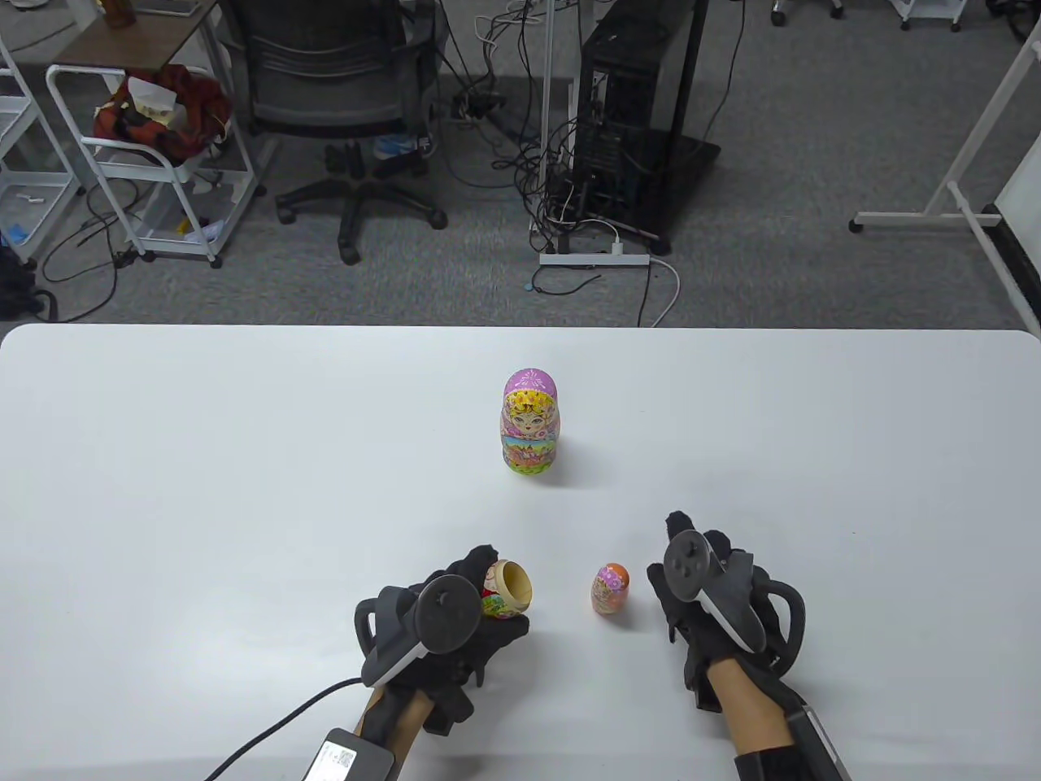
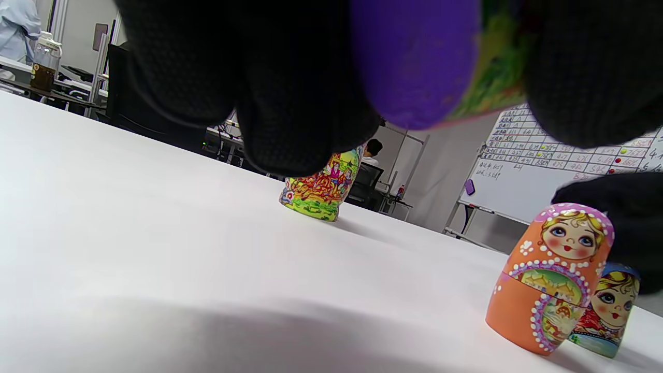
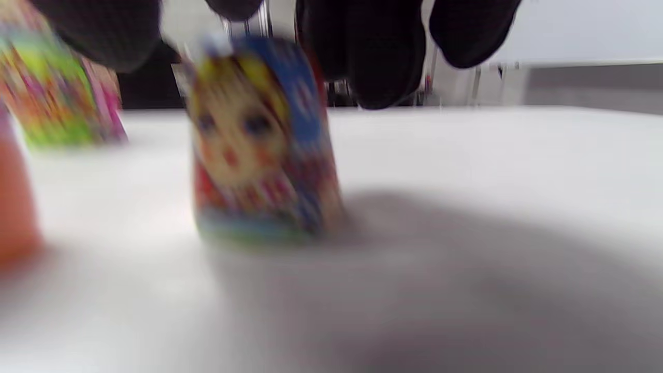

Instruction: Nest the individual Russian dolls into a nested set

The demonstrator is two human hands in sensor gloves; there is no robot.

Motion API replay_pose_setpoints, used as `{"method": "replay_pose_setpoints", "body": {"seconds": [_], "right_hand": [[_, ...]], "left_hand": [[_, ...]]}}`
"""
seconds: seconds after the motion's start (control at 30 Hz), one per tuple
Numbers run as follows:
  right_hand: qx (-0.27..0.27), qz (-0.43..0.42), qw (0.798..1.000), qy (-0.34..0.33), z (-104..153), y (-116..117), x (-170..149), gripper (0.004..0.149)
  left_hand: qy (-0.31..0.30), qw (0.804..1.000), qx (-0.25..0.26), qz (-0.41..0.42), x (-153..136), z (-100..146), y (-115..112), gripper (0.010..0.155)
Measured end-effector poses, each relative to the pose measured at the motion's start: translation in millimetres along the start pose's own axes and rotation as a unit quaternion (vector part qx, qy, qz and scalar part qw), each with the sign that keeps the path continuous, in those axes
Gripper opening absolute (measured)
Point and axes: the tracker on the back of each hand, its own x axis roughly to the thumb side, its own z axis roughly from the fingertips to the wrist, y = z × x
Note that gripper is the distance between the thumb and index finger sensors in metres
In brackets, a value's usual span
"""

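Left hand [image 1: 443, 630] grips an open doll half [image 1: 506, 590], near table's [image 1: 163, 488] front edge. Right hand [image 1: 703, 594] open, fingers spread above blue doll [image 3: 259, 145], beside orange doll [image 1: 610, 588].

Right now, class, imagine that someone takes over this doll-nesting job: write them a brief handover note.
Left hand: grips an open, hollow wooden doll half, its mouth facing right.
Right hand: holds nothing; fingers hang above a small blue-scarfed doll.
Small orange closed doll stands between the hands, beside the blue one.
Large pink-topped closed doll stands upright mid-table.
Done: one shell opened.
Left: nest the smaller dolls, close the shells, finish with the largest.
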Motion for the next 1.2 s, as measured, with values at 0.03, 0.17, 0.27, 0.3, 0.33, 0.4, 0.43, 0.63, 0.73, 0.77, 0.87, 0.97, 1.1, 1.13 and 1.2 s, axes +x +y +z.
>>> {"method": "replay_pose_setpoints", "body": {"seconds": [0.03,0.17,0.27,0.3,0.33,0.4,0.43,0.63,0.73,0.77,0.87,0.97,1.1,1.13,1.2], "right_hand": [[-0.025,-0.019,0.999,-0.013,3.3,-9.4,5.0,0.064],[-0.076,-0.071,0.992,-0.077,17.3,-28.8,23.3,0.057],[-0.015,-0.057,0.990,-0.128,23.1,-22.3,40.9,0.056],[0.003,-0.045,0.990,-0.132,23.9,-18.6,43.6,0.057],[0.022,-0.030,0.989,-0.143,24.3,-12.4,47.1,0.057],[0.044,-0.013,0.988,-0.149,24.7,-3.2,50.1,0.058],[0.051,-0.008,0.987,-0.150,24.5,1.2,51.0,0.057],[0.065,0.013,0.987,-0.144,22.3,10.8,52.2,0.054],[0.070,-0.007,0.987,-0.143,20.0,11.4,51.6,0.054],[0.069,-0.006,0.987,-0.144,19.8,11.2,51.1,0.054],[0.051,-0.017,0.987,-0.150,20.7,6.7,48.4,0.053],[0.027,-0.106,0.982,-0.151,20.7,-6.8,45.5,0.053],[0.004,-0.249,0.953,-0.173,22.7,-28.5,39.0,0.054],[0.006,-0.295,0.938,-0.180,23.3,-32.6,37.6,0.054],[0.014,-0.367,0.907,-0.206,23.9,-38.2,36.7,0.055]], "left_hand": [[-0.001,1.000,-0.001,-0.001,0.2,-0.3,0.0,0.094],[-0.004,1.000,-0.008,-0.003,0.8,-0.5,-1.7,0.094],[-0.006,1.000,-0.009,-0.008,1.7,-0.2,-1.7,0.094],[-0.006,1.000,-0.009,-0.007,1.9,-0.1,-1.6,0.094],[-0.006,1.000,-0.009,-0.006,1.7,-0.4,-2.3,0.094],[-0.008,1.000,-0.011,-0.008,1.7,-0.1,-2.4,0.094],[-0.009,1.000,-0.011,-0.007,1.6,0.0,-2.5,0.094],[-0.018,1.000,-0.018,-0.009,3.1,-1.0,-3.7,0.095],[-0.018,1.000,-0.019,-0.008,3.3,-0.8,-4.0,0.095],[-0.018,1.000,-0.018,-0.008,3.4,-0.7,-3.8,0.095],[-0.017,1.000,-0.018,-0.007,2.7,-0.7,-4.1,0.095],[-0.013,1.000,-0.018,-0.008,1.3,-0.8,-3.4,0.095],[-0.005,1.000,-0.019,0.008,-3.1,-1.2,-1.2,0.095],[-0.002,1.000,-0.019,0.012,-3.9,-1.1,-1.5,0.095],[-0.002,1.000,-0.021,0.010,-3.7,-1.3,-1.6,0.096]]}}
